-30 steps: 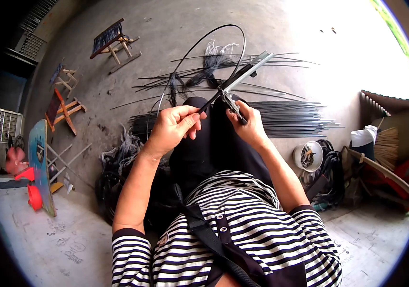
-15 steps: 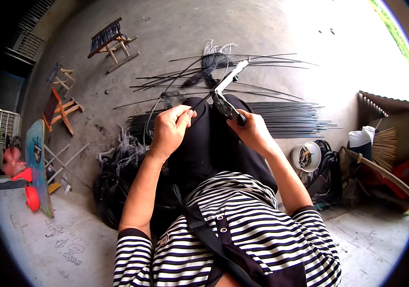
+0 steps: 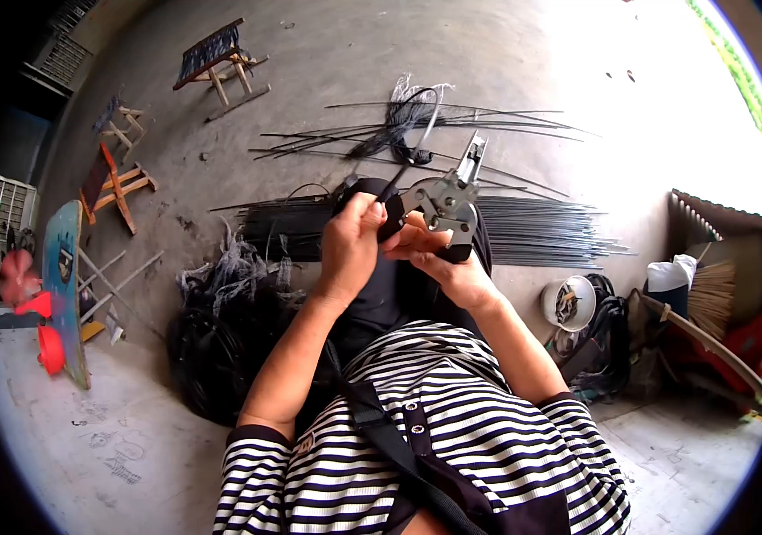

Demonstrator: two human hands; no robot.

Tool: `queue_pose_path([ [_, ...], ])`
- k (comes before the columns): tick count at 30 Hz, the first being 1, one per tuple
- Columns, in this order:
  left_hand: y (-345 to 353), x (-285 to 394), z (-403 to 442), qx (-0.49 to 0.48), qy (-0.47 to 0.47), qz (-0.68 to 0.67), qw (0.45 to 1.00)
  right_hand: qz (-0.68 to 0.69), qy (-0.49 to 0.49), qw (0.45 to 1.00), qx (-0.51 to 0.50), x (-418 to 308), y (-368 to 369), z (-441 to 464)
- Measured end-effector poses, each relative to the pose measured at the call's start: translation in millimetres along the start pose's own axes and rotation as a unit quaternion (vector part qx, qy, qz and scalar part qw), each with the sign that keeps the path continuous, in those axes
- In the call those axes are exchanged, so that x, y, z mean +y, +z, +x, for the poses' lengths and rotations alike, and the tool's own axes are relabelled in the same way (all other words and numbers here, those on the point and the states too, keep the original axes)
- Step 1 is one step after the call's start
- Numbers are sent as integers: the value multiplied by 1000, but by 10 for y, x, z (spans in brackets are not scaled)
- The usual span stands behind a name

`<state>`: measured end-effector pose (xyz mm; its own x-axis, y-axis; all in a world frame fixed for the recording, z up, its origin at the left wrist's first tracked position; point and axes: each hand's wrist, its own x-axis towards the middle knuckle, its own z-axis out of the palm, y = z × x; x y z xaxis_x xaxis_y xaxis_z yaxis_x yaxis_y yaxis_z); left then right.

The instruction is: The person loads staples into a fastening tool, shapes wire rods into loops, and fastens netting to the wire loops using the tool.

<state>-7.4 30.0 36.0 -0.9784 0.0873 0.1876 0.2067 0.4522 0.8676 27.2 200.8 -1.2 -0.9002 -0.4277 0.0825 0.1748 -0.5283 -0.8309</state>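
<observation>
My left hand (image 3: 352, 242) is closed around a black cable (image 3: 423, 143) that rises from the fist and curves over beyond my knees. Its thumb lies against one black handle of a wire stripper (image 3: 442, 203), a metal hand tool with hinged jaws pointing up and away. My right hand (image 3: 452, 272) grips the tool from below, with its fingers reaching between the two spread handles. Whether the left fingers also wrap that handle is hidden. Both hands are close together above my lap.
Beyond my knees lies a bundle of black rods (image 3: 541, 234), with loose rods and a tied fibre clump (image 3: 408, 120) farther out. Coiled black cable (image 3: 212, 366) lies at left, near a skateboard (image 3: 65, 294) and folding stools (image 3: 221, 62). At right stand a white bucket (image 3: 568, 303) and a broom (image 3: 711, 290).
My hands have come together, the left moving right to the tool. The wire stripper has turned and its handles have spread. The cable's loop has shifted.
</observation>
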Motion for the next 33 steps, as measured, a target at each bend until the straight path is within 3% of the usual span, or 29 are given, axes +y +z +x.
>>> queue_pose_path([
  [2,34,27,-27,25,18,-35,999,-29,38,998,32,-69,86,1],
  [5,112,4,-69,13,-93,-140,986,-19,119,992,49,-175,122,-40],
  [7,177,-104,-110,5,-66,-135,989,5,162,980,118,-201,257,-140],
  [10,219,-157,-129,-22,-81,-144,986,-52,190,976,97,-216,224,-243],
  [13,152,-84,-111,-42,-97,-180,978,-88,140,978,129,-303,190,-244],
  [14,158,-197,-74,-11,-22,-128,991,-160,105,971,143,-385,195,-248],
  [16,82,-99,-67,-21,-116,-218,969,-250,90,949,169,-525,157,-244],
  [20,-64,-70,-34,-25,-172,-295,940,-445,114,863,211,-550,61,-235],
  [21,-79,-77,-23,-26,-184,-317,930,-473,63,851,218,-465,32,-232],
  [24,-137,-109,16,-49,-196,-380,903,-520,54,827,207,-395,84,-222],
  [25,-148,-113,25,-61,-195,-401,893,-549,98,806,199,-384,96,-196],
  [28,-112,-13,13,-54,-196,-386,900,-580,103,788,177,-403,192,-122],
  [33,-114,5,-6,-63,-118,-373,918,-594,118,779,163,-428,191,-58],
])
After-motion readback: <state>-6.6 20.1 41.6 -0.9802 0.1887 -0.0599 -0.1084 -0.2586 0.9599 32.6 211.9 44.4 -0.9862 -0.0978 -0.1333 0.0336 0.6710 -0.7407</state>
